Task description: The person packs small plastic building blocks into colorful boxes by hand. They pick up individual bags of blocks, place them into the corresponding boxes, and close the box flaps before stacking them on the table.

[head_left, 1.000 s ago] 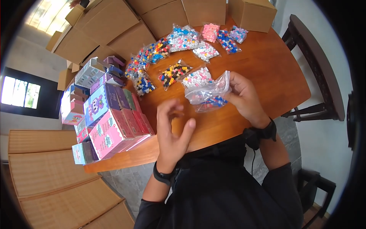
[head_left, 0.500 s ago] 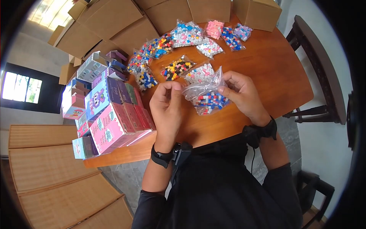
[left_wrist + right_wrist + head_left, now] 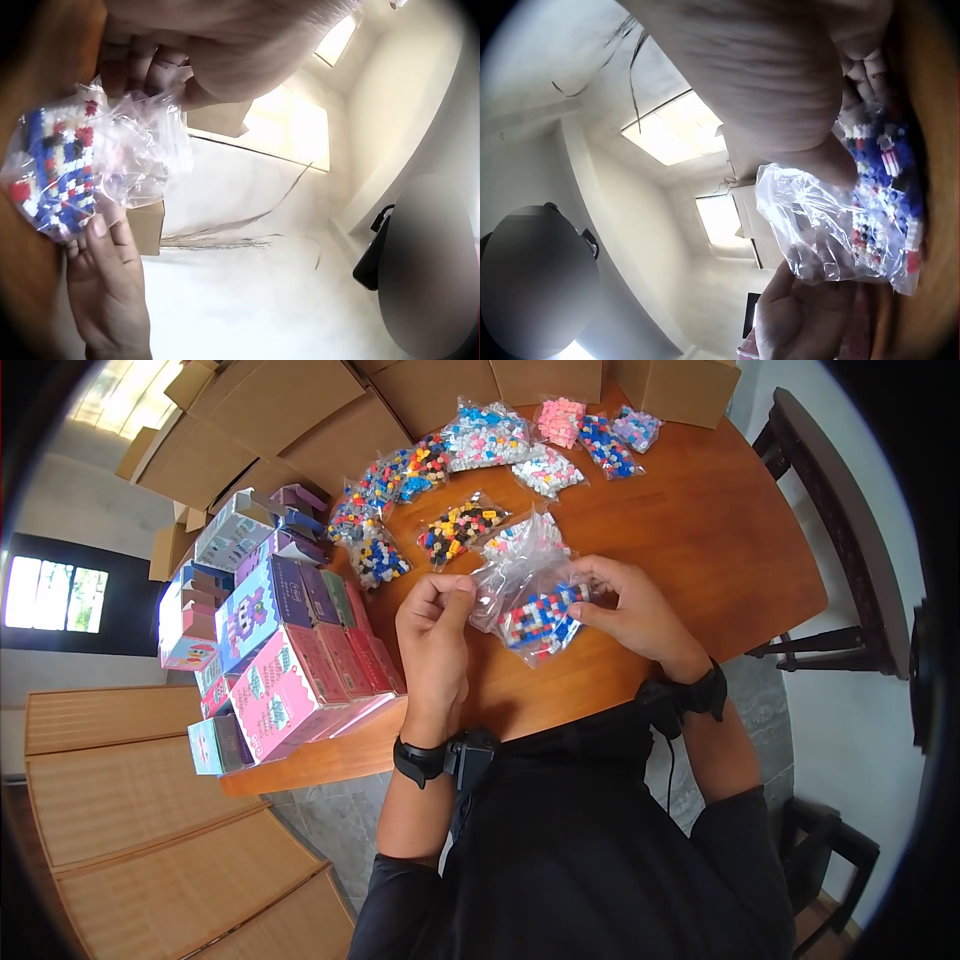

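A clear plastic bag of small blue, white and red toy bricks [image 3: 545, 622] is held between both hands, low over the wooden table. My left hand [image 3: 435, 645] pinches the loose, crumpled upper plastic at its left side with thumb and fingers. At the right side, my right hand [image 3: 640, 615] grips the bag by thumb and fingers close to the bricks. In the left wrist view the bagged bricks [image 3: 64, 172] lie packed at one end, the slack plastic [image 3: 139, 157] at the other. Just beyond it sits a bag of white and pink bricks [image 3: 515, 540], partly covered.
More brick bags, such as a yellow and black one [image 3: 460, 528] and a pink one [image 3: 561, 422], lie across the table [image 3: 700, 550]. Colourful boxes [image 3: 290, 700] stack at the left edge. Cardboard cartons [image 3: 440, 400] line the back; a dark chair [image 3: 840, 550] stands right.
My left hand has moved from open beside the bag to pinching its plastic. The bag has turned so that its bricks show more fully, with the loose plastic now raised above them.
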### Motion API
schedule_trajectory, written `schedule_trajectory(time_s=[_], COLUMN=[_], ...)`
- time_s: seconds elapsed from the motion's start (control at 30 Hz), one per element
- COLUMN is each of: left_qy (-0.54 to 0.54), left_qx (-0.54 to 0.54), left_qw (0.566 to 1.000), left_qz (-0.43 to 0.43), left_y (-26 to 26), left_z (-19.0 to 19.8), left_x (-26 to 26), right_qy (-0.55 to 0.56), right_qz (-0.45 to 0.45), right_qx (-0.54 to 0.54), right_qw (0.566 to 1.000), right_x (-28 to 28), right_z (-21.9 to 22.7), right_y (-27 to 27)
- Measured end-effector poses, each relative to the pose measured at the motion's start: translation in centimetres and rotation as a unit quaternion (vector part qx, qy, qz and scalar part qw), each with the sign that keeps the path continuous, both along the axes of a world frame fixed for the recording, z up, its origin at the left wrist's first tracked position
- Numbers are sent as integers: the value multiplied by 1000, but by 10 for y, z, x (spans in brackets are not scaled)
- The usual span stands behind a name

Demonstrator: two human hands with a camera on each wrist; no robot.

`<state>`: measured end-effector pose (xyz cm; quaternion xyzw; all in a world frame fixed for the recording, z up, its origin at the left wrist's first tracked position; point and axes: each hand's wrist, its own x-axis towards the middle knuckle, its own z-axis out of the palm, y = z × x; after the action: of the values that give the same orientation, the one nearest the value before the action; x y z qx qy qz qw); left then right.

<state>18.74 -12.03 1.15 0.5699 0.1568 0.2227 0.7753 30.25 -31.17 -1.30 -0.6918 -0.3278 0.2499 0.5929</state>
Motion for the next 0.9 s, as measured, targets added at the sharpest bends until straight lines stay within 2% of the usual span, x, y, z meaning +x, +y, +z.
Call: schedule_trajectory(time_s=[0.1,0.2,0.3,0.4,0.5,0.6,0.73,0.83,0.9], left_qy=[21,9,-18,-24,1,28,92,118,106], left_qx=[-4,-2,-62,-56,0,4,-19,33,20], left_qw=[1000,999,994,993,998,999,993,981,983], left_qz=[20,42,90,105,67,24,-74,-150,-151], left_y=[5,14,11,3,8,9,7,8,7], left_z=[-5,-20,-24,-19,-22,-18,-5,-11,-12], left_x=[-3,-6,-6,-5,-6,-6,-6,-7,-8], right_qy=[-2,51,99,88,98,116,109,103,119], right_qz=[-9,-18,-47,-66,-92,-104,-56,-44,-42], right_qx=[-31,-2,91,114,132,134,104,88,87], right_qw=[999,999,990,987,982,979,987,990,988], right_x=[0,2,1,2,2,5,6,6,6], right_z=[2,-9,-8,-6,-6,-2,-3,-4,-3], right_y=[-3,-8,-8,-8,-11,-17,-22,-21,-22])
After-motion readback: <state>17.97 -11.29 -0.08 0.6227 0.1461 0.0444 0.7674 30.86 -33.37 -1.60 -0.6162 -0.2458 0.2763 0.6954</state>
